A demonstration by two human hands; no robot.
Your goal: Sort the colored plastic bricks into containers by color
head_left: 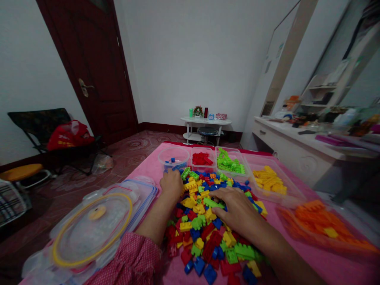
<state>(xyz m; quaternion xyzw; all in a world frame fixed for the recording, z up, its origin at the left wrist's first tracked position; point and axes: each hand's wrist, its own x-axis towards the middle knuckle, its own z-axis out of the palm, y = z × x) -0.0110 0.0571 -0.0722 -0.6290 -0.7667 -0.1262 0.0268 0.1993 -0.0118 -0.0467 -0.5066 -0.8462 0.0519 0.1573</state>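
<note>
A heap of toy building bricks in red, yellow, green and blue covers the middle of the pink cloth. My left hand is at the heap's far left edge, right by the round clear tub with a few blue bricks in it. Its fingers are curled and mostly hidden, so whatever they hold does not show. Over the heap, my right hand has thumb and fingers apart. A green brick lies in the gap between them, without a visible grip on it.
Clear boxes hold red bricks, green bricks, yellow bricks and orange bricks, curving round the heap's far and right sides. Stacked clear lids, one with a yellow ring, lie on the left. A cluttered dresser stands to the right.
</note>
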